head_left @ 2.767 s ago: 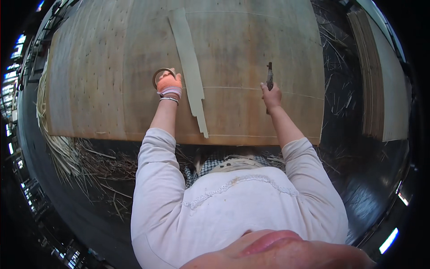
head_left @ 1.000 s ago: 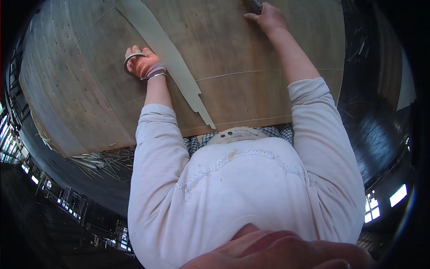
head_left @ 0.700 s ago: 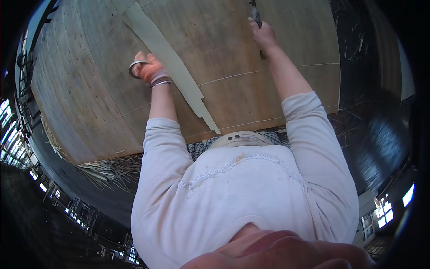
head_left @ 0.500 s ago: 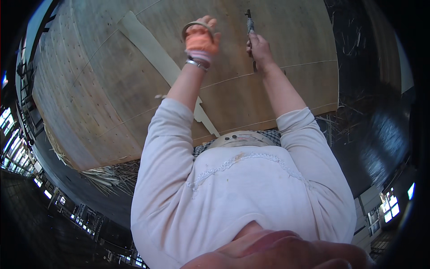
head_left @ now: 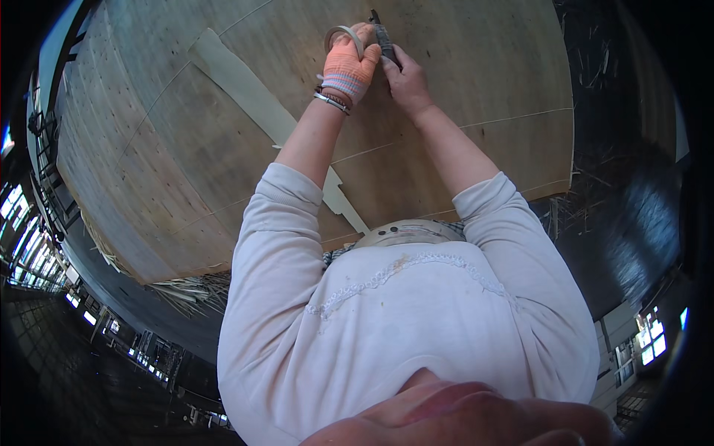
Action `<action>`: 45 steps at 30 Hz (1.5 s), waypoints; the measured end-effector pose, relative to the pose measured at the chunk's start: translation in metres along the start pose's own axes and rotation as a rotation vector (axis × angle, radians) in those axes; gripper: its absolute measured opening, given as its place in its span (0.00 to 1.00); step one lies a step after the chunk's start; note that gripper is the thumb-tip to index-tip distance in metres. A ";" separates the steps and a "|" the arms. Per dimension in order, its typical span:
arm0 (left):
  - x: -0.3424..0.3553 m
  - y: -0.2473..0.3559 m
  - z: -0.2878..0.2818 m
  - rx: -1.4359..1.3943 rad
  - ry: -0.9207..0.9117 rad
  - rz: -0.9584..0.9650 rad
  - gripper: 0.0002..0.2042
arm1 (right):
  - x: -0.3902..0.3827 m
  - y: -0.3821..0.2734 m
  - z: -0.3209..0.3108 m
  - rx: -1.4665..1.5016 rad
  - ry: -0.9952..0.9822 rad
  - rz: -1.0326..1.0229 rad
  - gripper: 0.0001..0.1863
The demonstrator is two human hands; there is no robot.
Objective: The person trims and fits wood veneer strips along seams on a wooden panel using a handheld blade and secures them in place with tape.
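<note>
My left hand, in an orange knitted glove with bare fingertips, has a tan ring like a roll of tape looped over its fingers. The fingers are curled and partly hidden by the ring. My bare right hand grips a dark, slim knife-like tool with a greyish wrapped section, its narrow end pointing away from me. Both hands are close together over a large wood veneer sheet. The left fingertips are beside the tool; whether they touch it, I cannot tell.
A pale veneer strip with a jagged near end lies slantwise on the sheet, left of my hands. Thin string-like lines cross the sheet. Splintered wood scraps stick out under its near left edge, and more debris lies on the dark floor at right.
My right hand has moved left with the tool, now tilted the other way. My left hand has shifted slightly right, so the two hands have come together.
</note>
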State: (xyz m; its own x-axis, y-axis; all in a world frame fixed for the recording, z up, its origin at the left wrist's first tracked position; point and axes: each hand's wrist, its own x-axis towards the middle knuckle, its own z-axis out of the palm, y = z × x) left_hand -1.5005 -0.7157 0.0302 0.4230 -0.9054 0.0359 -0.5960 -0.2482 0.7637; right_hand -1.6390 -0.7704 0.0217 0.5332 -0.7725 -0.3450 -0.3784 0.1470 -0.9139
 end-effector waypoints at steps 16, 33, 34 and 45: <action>0.022 0.009 0.018 0.309 -0.125 -0.105 0.26 | 0.008 0.006 0.012 -0.227 0.083 0.077 0.26; -0.082 0.055 0.045 0.373 -0.261 -0.025 0.27 | -0.117 0.052 -0.015 -0.229 0.114 0.159 0.25; -0.087 0.056 0.045 0.381 -0.295 -0.039 0.27 | -0.116 0.050 -0.022 -0.228 0.111 0.155 0.25; -0.009 0.093 0.026 0.650 -0.238 -0.061 0.38 | -0.102 0.047 -0.109 -0.099 0.334 0.167 0.16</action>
State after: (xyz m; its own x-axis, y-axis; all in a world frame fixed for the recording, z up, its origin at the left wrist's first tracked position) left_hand -1.5772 -0.7392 0.0843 0.3516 -0.9159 -0.1939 -0.8953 -0.3895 0.2163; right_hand -1.7936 -0.7519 0.0374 0.1885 -0.9038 -0.3841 -0.5195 0.2402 -0.8200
